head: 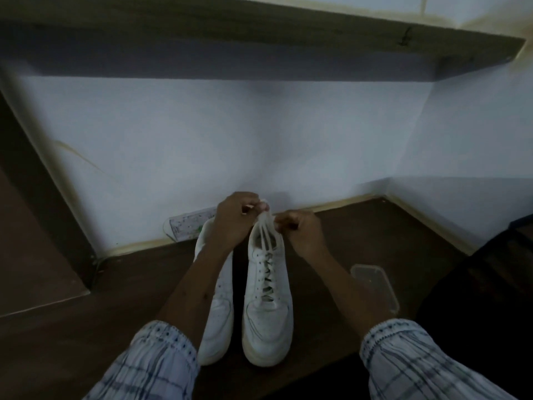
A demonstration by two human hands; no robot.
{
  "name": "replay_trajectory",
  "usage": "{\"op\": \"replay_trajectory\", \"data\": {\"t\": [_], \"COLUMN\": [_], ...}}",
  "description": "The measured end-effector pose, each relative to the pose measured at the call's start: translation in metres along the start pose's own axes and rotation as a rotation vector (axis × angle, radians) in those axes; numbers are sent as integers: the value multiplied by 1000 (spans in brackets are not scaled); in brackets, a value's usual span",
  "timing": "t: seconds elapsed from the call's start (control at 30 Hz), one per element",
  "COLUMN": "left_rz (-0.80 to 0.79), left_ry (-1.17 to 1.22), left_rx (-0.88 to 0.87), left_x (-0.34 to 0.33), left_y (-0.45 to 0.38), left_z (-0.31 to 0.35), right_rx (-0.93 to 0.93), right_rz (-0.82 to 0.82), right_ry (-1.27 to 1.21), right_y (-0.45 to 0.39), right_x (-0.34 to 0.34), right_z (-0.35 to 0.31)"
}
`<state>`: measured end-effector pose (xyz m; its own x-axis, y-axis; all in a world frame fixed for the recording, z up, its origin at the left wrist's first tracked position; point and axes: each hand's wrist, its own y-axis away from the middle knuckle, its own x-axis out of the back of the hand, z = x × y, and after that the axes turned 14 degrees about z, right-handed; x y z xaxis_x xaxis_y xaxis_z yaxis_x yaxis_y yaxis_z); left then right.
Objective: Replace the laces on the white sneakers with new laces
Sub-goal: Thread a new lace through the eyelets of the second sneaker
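Two white sneakers stand side by side on a dark wooden surface, toes toward me. The right sneaker [266, 313] is laced up its front with a white lace [266, 272]. Both lace ends rise from the top eyelets to my hands above the shoe's collar. My left hand [235, 219] pinches one lace end between thumb and fingers. My right hand [302, 229] pinches the other end just to the right. The left sneaker [219, 319] lies partly under my left forearm, so its laces are hidden.
A clear plastic lid or container [375, 287] lies on the dark wooden surface [115, 313] right of the shoes. A patterned flat card or paper [187, 223] leans at the white wall behind the sneakers. A dark shelf [259, 53] overhangs above. A dark object [490, 298] fills the right side.
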<state>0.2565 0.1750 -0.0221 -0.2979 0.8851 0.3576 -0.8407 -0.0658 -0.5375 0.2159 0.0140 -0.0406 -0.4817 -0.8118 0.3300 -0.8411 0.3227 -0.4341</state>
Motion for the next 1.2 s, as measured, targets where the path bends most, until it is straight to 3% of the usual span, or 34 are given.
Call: {"op": "replay_trajectory", "data": {"t": [0.1,0.2,0.37,0.47,0.6,0.77,0.9,0.97,1.07,1.13,1.2], "left_rz": [22,31,-62,-132,-353,-210,-505,-585,-456,-379,-341], "left_ry": [69,56,18,19,-110,-413,-556,-463,-187,-185,-174], "left_rx": [86,93,77,74,-178,-381,-344,-294,-177,-226,-271], "left_x": [-8,-18,-26,-26,-24,-15,-15,-11,-1,7,13], "left_y": [-3,-8,-2,2,17,15,9,9,10,12,14], "left_z": [-1,-8,-32,-40,-47,-50,-47,-47,-49,-50,-52], "right_rx": [-131,-147,-243,-119,123,158,176,253,258,276,305], "right_rz": [-42,-27,-18,-121,-38,-60,-374,-327,-367,-413,-329], "right_ry": [-66,-169,-257,-76,182,378,549,428,251,261,216], "right_y": [7,6,13,23,16,3,-2,3,13,23,28], "right_x": [-7,-13,-20,-21,-22,-29,-24,-18,-11,-10,-12], "right_z": [4,3,14,23,34,39,32,29,25,24,22]}}
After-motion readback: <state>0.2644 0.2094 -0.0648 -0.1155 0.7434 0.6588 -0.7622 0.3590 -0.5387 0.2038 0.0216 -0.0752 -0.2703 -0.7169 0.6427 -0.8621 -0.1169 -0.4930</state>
